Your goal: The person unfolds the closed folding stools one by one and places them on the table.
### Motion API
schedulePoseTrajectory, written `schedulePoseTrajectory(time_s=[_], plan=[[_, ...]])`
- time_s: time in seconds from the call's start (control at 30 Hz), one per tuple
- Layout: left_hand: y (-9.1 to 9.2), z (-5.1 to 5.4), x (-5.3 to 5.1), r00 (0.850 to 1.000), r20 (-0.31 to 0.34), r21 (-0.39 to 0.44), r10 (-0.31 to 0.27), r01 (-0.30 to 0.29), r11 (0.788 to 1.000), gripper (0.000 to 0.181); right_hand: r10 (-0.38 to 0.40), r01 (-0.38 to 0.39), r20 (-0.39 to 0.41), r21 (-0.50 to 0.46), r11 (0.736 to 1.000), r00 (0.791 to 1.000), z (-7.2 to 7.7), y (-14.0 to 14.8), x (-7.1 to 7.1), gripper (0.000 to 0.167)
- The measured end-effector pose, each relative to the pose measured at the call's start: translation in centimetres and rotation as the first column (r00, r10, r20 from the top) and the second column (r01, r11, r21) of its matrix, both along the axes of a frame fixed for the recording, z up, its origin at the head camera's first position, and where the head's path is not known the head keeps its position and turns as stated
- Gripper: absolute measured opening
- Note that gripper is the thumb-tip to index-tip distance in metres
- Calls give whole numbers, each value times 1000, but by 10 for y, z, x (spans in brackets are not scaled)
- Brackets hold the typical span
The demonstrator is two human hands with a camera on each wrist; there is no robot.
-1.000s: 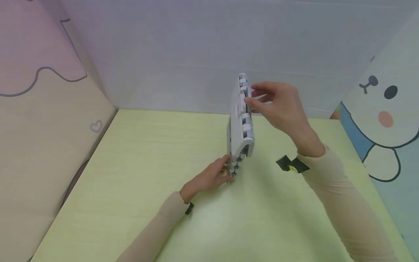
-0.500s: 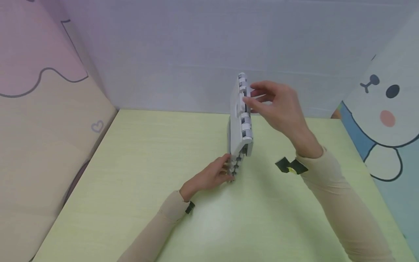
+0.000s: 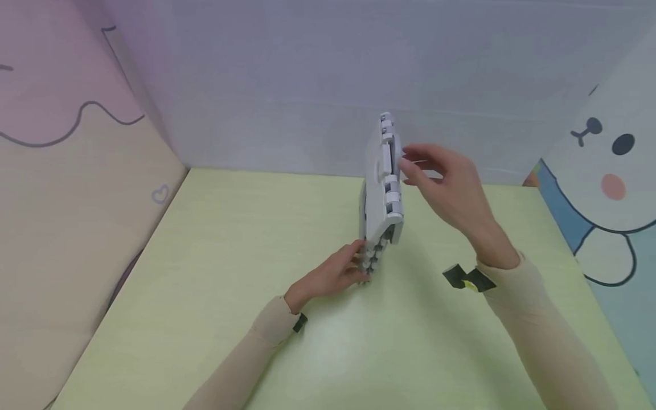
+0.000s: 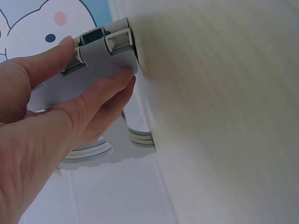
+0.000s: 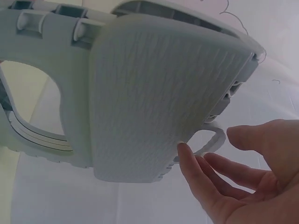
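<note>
A grey-white plastic folding stool (image 3: 376, 188) stands partly folded and on edge above the table in the head view. Its lower hinged end lies between the thumb and fingers of my left hand (image 3: 335, 273). The left wrist view shows that hand (image 4: 70, 102) pinching the grey hinged part (image 4: 100, 56). Beside the stool's upper edge is my right hand (image 3: 448, 182), its fingers loosely bent. In the right wrist view a loop handle (image 5: 212, 140) sticks out of the textured panel (image 5: 154, 93). The thumb and fingertips (image 5: 184, 149) are around it without closing; whether they touch is unclear.
The pale yellow table (image 3: 246, 228) lies beneath the stool and arms. A plain white back wall (image 3: 256, 85) rises behind it. Printed side panels stand at the left (image 3: 77, 199) and right (image 3: 610, 239).
My right hand has moved slightly right and down, away from the stool's upper edge, where the handle loop now shows. My left hand keeps its hold. The head view has shifted slightly.
</note>
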State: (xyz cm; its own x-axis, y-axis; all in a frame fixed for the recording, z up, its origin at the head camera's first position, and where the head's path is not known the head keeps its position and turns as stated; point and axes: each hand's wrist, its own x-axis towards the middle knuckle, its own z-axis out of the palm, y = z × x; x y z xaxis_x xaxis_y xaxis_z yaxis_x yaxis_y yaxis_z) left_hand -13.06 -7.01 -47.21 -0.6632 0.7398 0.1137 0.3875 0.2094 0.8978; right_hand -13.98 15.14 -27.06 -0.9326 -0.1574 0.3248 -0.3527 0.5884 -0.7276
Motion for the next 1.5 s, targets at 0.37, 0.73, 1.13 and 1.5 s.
schedulePoseTrajectory(time_s=[0.37,0.73,1.13,1.5], plan=[[3,4,0,1000,22,0,8,-8,1000,63,-57,56,50,12,998,997,-29,27,22,38],[1,5,-1,998,54,6,11,-12,1000,64,-63,61,122,19,998,991,-63,36,33,37],[1,3,-3,999,41,12,6,-6,1000,71,3,6,282,-28,1000,959,-106,39,39,43],[4,4,-2,994,97,-31,46,-44,999,66,105,-68,426,-100,993,899,-137,29,45,57]])
